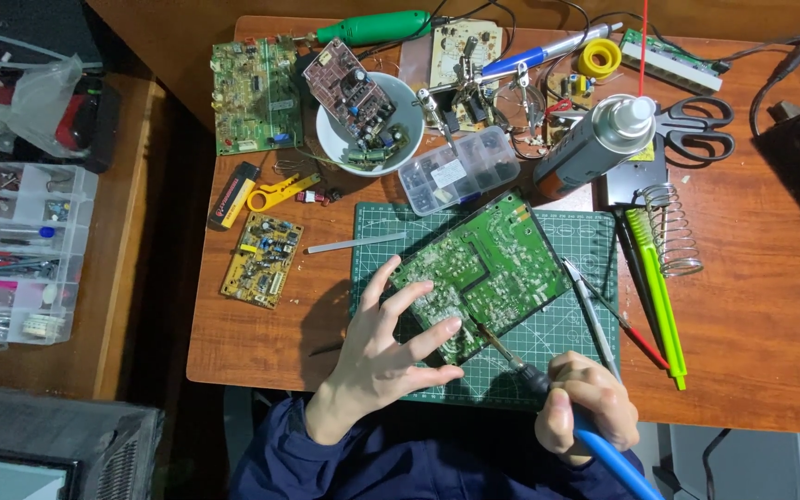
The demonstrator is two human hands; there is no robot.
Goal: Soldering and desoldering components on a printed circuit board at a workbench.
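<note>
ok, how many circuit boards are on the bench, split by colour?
Green: 3 — one under the left hand on the cutting mat, one at top left, a narrow one at top right
Yellow: 1
Brown, in the white bowl: 1
Beige: 1
Total: 6

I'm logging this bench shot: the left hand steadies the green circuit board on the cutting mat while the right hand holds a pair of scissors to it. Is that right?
Not quite. The head view shows the right hand holding a blue-handled soldering iron, tip at the green circuit board. The scissors lie untouched at the back. The left hand does steady the board on the cutting mat.
</note>
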